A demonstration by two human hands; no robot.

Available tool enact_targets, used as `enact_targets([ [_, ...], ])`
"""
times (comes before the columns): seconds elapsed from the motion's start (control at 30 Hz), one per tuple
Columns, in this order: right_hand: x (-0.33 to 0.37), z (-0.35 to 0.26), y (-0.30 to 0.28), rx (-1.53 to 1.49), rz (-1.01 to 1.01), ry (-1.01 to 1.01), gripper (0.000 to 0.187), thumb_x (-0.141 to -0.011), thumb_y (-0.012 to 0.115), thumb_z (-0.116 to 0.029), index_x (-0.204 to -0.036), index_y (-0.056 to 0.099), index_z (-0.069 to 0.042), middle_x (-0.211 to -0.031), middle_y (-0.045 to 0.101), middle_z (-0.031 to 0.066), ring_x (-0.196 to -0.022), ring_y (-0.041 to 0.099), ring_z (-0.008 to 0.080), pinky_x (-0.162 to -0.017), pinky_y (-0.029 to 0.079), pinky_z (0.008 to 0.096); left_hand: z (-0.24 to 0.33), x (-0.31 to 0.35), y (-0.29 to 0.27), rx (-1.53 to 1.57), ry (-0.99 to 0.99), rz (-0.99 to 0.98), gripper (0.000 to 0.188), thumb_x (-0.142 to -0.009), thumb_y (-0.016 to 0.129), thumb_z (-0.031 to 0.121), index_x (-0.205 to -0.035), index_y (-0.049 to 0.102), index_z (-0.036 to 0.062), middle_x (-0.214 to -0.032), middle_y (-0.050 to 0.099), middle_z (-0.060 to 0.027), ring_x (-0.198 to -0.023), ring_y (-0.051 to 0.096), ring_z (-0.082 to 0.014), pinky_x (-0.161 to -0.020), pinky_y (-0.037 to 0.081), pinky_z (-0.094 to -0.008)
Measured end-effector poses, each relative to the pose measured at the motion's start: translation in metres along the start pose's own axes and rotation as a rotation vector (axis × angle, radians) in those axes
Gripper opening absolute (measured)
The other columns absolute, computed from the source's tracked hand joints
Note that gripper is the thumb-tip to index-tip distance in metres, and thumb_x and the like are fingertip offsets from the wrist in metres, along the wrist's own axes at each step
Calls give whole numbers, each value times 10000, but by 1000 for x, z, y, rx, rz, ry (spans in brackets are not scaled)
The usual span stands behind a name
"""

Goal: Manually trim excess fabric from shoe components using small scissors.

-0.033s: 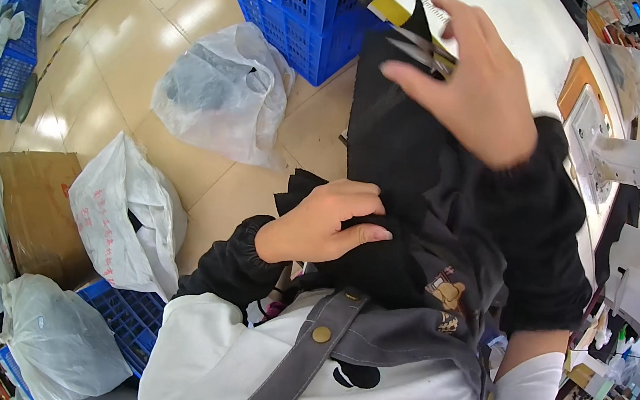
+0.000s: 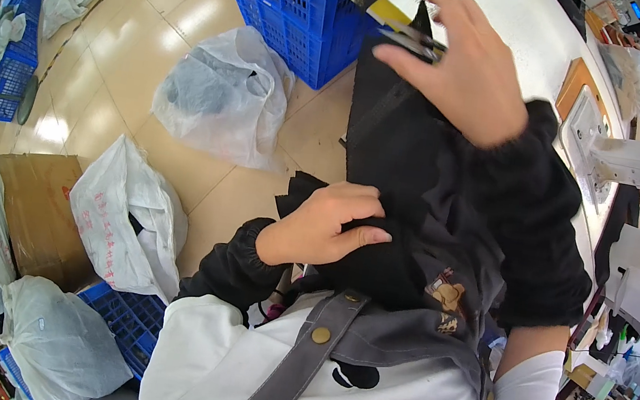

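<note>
Black fabric (image 2: 388,148) lies across my lap and stretches away toward the white table (image 2: 514,39). My left hand (image 2: 325,224) is closed on its near part, with folded layers showing beyond the wrist. Over the far end of the fabric, my right hand (image 2: 474,78) holds small metal thread snips (image 2: 407,42) between thumb and fingers, blades pointing left. A narrow black point of cloth rises just behind the snips. Their handle is partly hidden by my hand.
Stacked blue crates (image 2: 296,21) stand at the table's left edge. On the floor are a clear plastic bag (image 2: 224,96), a white sack (image 2: 121,217), a cardboard box (image 2: 40,214) and another filled bag (image 2: 64,336). A white sewing machine (image 2: 620,160) sits at the right.
My right hand has shifted slightly away and to the left with the snips. My left hand stays in place on the fabric.
</note>
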State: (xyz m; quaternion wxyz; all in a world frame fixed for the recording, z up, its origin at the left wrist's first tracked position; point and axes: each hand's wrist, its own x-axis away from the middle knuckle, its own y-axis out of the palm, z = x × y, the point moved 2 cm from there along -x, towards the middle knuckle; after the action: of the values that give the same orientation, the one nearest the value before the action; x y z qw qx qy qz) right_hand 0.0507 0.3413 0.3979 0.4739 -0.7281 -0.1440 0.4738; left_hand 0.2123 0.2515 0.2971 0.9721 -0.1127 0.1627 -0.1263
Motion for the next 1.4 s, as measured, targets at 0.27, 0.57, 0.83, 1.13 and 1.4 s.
enact_targets([
  [0.27, 6, 30, 33, -266, -195, 181, 203, -758, 624, -174, -864, 605, -2, -758, 607, 192, -722, 585, 368, -666, 472, 391, -14, 21, -25, 24, -194, -62, 159, -788, 639, 115, -828, 551, -11, -867, 504, -129, -819, 517, -255, -716, 405, -328],
  [0.57, 79, 6, -16, -829, -227, 231, 139, -793, 574, 57, -906, 500, 22, -1063, 620, 163, -976, 603, 212, -805, 443, 265, -17, 50, -106, 175, 3, 162, 199, -837, 563, 193, -965, 554, 41, -1371, 341, -195, -1273, 324, -342, -1019, 249, -460],
  [0.83, 123, -27, -38, -995, -633, 211, 234, -711, 560, 133, -888, 482, 1, -985, 619, 193, -804, 633, 252, -717, 464, 268, -31, -6, -50, 374, -23, 82, 350, -873, 553, 331, -960, 538, -8, -1282, 449, -164, -1176, 410, -238, -1010, 269, -377],
  [1.13, 146, -30, -53, -1127, -690, 100, 395, -549, 499, 146, -906, 493, -21, -1092, 577, 194, -894, 592, 358, -739, 480, 338, -15, -4, -30, 363, -88, -89, 301, -874, 567, 289, -916, 529, -6, -979, 537, -86, -894, 495, -149, -794, 381, -262],
  [1.4, 151, -28, -52, -1155, -709, 123, 289, -625, 543, 133, -872, 496, -10, -1019, 607, 182, -831, 604, 325, -726, 468, 313, -12, -8, -28, 229, -250, -247, 203, -871, 550, 214, -905, 547, 14, -1092, 501, -146, -909, 529, -195, -840, 397, -305],
])
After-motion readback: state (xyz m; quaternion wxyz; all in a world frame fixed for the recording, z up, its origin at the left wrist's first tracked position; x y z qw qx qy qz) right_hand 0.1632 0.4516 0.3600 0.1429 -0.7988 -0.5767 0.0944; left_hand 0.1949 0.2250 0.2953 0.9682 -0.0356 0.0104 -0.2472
